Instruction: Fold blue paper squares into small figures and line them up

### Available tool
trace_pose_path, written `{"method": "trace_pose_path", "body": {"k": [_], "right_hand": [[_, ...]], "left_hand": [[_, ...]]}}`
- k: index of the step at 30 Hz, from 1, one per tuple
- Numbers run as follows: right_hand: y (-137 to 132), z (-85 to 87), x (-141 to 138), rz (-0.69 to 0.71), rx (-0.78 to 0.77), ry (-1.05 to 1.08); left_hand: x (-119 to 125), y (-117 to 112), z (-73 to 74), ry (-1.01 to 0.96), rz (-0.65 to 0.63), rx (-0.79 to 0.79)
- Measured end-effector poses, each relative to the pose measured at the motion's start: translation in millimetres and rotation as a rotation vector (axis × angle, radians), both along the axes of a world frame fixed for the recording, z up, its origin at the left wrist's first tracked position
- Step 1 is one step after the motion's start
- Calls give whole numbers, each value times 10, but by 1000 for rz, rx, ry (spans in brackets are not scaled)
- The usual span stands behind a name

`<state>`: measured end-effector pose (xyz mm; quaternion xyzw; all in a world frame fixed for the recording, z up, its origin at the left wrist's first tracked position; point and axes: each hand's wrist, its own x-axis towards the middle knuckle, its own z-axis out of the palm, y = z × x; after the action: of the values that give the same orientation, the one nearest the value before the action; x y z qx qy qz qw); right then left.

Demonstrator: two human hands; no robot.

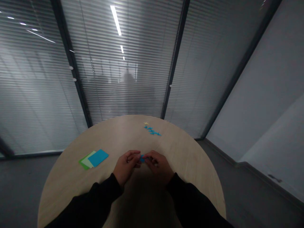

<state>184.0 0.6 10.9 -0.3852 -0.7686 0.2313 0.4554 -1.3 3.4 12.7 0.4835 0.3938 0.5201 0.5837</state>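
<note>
My left hand [125,166] and my right hand [158,164] meet over the middle of a round wooden table [190,158]. Both pinch a small folded piece of blue paper [142,158] between their fingertips. Most of the paper is hidden by the fingers. Both arms are in black sleeves.
A small stack of paper sheets [93,159], blue on top of pale and bright green, lies to the left. Several small blue folded figures [152,130] and a yellow folded figure [146,123] sit in a row at the far side. Glass walls with blinds stand behind the table.
</note>
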Motion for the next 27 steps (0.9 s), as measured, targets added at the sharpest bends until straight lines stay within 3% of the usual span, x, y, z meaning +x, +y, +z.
{"method": "trace_pose_path", "body": {"k": [6, 13, 21, 27], "right_hand": [[-9, 5, 7, 6, -72, 41], [-18, 4, 6, 13, -175, 104], [0, -8, 20, 62, 64, -88], [42, 5, 101, 54, 129, -151]], "left_hand": [[-7, -5, 10, 30, 2, -22], [38, -24, -6, -65, -127, -40], [6, -11, -51, -123, -90, -101], [20, -3, -122, -160, -109, -158]]}}
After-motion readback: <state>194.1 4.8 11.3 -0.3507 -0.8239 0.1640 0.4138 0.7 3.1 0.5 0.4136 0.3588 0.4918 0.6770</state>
